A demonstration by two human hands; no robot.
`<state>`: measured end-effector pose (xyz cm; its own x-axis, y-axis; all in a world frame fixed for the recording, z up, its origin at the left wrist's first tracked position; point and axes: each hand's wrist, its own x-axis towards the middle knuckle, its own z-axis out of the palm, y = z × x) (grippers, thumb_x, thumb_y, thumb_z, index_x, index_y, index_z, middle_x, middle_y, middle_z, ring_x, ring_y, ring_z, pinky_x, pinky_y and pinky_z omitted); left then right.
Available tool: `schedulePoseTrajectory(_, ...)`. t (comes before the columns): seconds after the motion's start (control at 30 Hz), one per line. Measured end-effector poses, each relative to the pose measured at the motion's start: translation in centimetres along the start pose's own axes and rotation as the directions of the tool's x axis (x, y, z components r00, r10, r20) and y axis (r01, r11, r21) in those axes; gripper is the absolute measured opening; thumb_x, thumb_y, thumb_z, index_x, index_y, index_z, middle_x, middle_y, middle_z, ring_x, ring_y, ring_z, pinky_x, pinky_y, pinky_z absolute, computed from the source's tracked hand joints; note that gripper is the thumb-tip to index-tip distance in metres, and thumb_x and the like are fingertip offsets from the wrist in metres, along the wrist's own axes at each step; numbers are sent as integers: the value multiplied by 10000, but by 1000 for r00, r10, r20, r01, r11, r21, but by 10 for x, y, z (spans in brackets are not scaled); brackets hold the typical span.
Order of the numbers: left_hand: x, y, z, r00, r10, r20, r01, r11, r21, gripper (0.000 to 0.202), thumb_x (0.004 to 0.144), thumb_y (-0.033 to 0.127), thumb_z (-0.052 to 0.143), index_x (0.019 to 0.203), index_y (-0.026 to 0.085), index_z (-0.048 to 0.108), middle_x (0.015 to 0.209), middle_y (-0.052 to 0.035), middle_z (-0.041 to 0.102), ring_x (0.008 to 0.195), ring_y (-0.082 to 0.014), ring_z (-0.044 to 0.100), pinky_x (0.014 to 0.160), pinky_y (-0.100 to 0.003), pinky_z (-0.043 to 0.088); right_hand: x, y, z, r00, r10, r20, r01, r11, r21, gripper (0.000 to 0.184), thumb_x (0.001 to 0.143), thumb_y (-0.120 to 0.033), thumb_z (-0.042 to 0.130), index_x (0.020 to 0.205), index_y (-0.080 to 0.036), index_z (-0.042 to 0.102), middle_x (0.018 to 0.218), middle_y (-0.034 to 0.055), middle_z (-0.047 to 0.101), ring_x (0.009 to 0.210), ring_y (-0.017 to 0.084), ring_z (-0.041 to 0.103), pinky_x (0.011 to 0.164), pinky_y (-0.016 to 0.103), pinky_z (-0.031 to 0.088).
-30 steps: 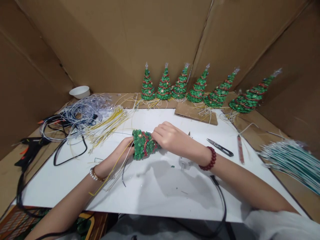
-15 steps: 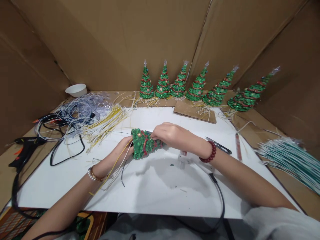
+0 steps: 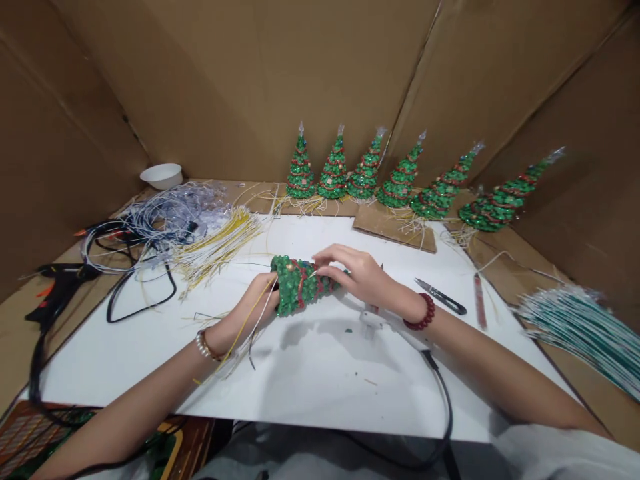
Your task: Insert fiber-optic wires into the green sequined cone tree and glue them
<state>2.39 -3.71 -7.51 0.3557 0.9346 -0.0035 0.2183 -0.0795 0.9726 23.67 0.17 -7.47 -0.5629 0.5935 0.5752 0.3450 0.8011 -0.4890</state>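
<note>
A small decorated Christmas tree (image 3: 295, 287), green with red garland, lies on its side above the white tabletop, its base toward the left. My left hand (image 3: 260, 298) grips it at the base, the fingers partly hidden inside. Yellow and white wires (image 3: 243, 327) trail from the base over my left wrist. My right hand (image 3: 355, 270) is at the tree's upper side, thumb and index finger apart around a small pale wire end. The tip of the tree is hidden behind that hand. Beneath the right wrist sits a clear-and-white tool (image 3: 371, 320) with a black cord.
Several finished trees (image 3: 301, 170) stand along the back on cardboard. Bundled yellow-white wires (image 3: 220, 247), a tangle of clear wires (image 3: 165, 213), a white bowl (image 3: 163, 176) and a glue gun (image 3: 63, 287) lie left. Thread snips (image 3: 441, 297) and green-white strands (image 3: 580, 333) lie right.
The fingers of my right hand have spread from a pinch at the tree's side. Everything has shifted slightly right in view; my left hand keeps its hold.
</note>
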Motion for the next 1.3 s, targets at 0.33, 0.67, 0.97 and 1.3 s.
schedulePoseTrajectory(0.33, -3, 2, 3, 996, -32, -78, 33, 999, 12, 177, 746, 255, 542, 697, 110, 632, 654, -12, 562, 630, -134, 455, 559, -222, 391, 0, -17, 12, 974, 226, 13, -222, 964, -145, 229, 971, -250, 404, 766, -180, 480, 749, 16, 520, 704, 140, 479, 676, 267, 369)
schedulePoseTrajectory(0.67, -4, 13, 4, 998, -14, -63, 16, 1000, 23, 240, 744, 318, 553, 591, 133, 563, 614, -12, 491, 631, -134, 407, 561, -232, 368, 0, -13, 15, 999, 7, 34, 9, 890, -456, 255, 986, -206, 345, 782, -172, 495, 789, 62, 521, 756, 190, 416, 723, 308, 338)
schedulePoseTrajectory(0.97, -3, 14, 5, 995, -54, -89, 58, 997, 44, 221, 706, 282, 562, 550, 145, 488, 600, 8, 454, 588, -108, 365, 524, -214, 330, -2, -21, 18, 984, -115, 133, 175, 727, -664, 294, 956, -63, 319, 767, -153, 524, 737, 66, 495, 724, 203, 380, 659, 322, 266)
schedulePoseTrajectory(1.3, -4, 17, 5, 999, 6, -37, -2, 994, 112, 170, 730, 242, 520, 658, 121, 616, 658, -22, 556, 631, -135, 424, 583, -242, 384, -32, -24, -23, 943, 324, 80, -189, 715, -673, 492, 977, -479, 304, 708, -155, 559, 627, 73, 553, 596, 200, 485, 587, 329, 321)
